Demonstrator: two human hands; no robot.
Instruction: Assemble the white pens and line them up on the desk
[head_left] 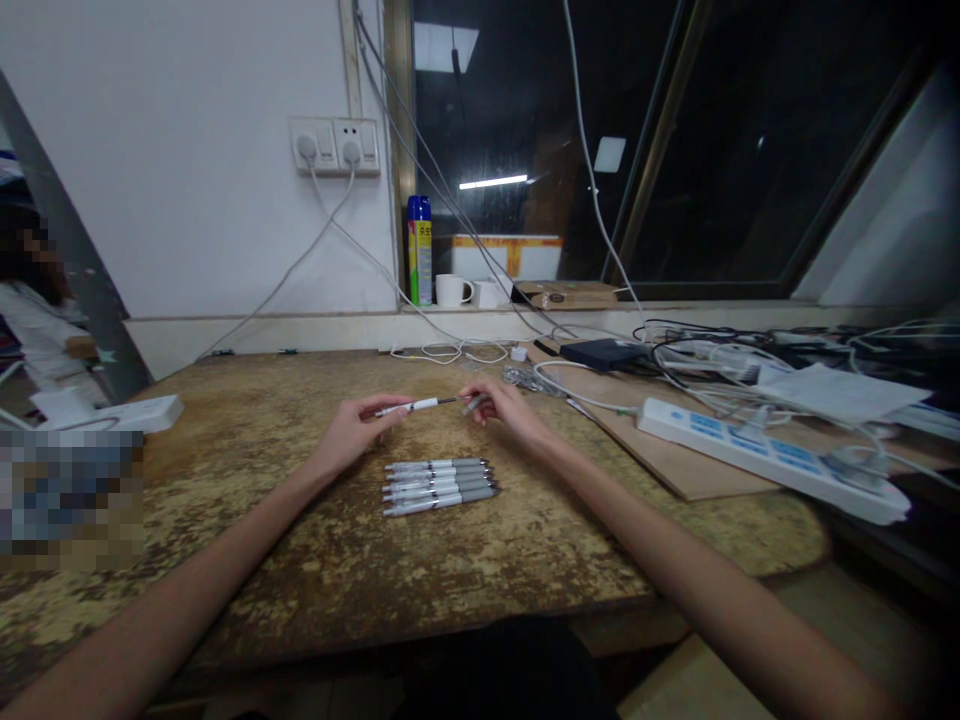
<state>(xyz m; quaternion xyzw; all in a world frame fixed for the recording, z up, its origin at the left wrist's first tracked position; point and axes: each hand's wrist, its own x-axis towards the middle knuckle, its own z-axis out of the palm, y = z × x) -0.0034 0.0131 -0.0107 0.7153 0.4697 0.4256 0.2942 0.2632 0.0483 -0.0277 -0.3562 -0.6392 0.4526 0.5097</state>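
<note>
My left hand [358,432] is closed on a white pen barrel [421,406], held level above the table. A thin dark refill sticks out of the barrel's right end, toward my right hand [497,405]. Pinched in my right fingers is a short grey pen grip [475,404], apart from the barrel. Below both hands, several white pens with grey grips [439,486] lie side by side in a row, their tips pointing right.
The worn wooden table [300,570] carries a white power strip [772,460] on the right, by a brown board [675,465]. Small metallic pieces [525,377] lie past my right hand. Cables [442,350] run along the back. A spray can [420,250] and mug [452,290] stand on the sill.
</note>
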